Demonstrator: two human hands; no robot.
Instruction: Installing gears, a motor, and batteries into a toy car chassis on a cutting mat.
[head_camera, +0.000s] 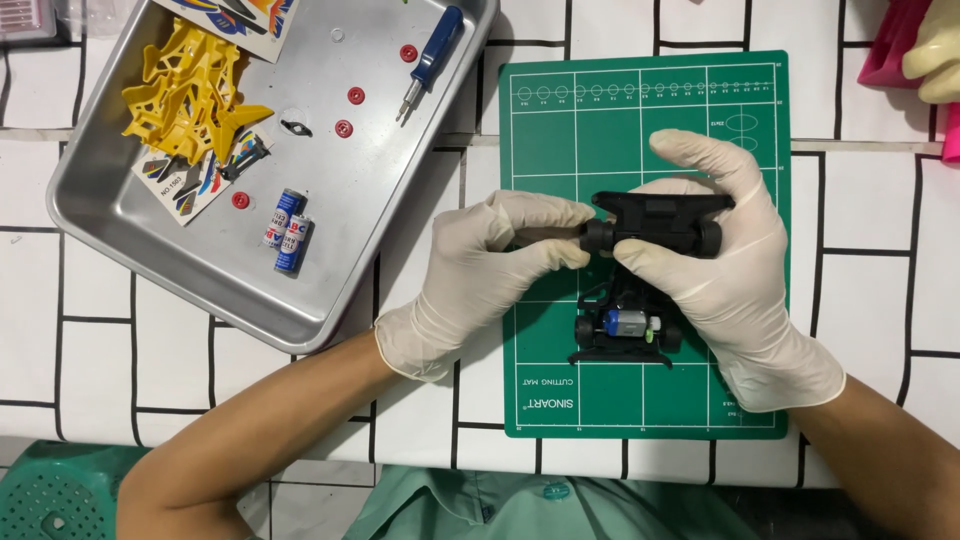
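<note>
Both hands mid-mat, tray well apart

This looks like a small hobby or assembly workbench. A green cutting mat printed with a grid lies on a white table cover lined in black. Beside it sits a metal tray that keeps parts sorted: yellow plastic pieces, small red wheels, two batteries, sticker sheets and a blue-handled screwdriver. The person works in thin pale gloves, and a green plastic stool stands at the table's edge.
</note>
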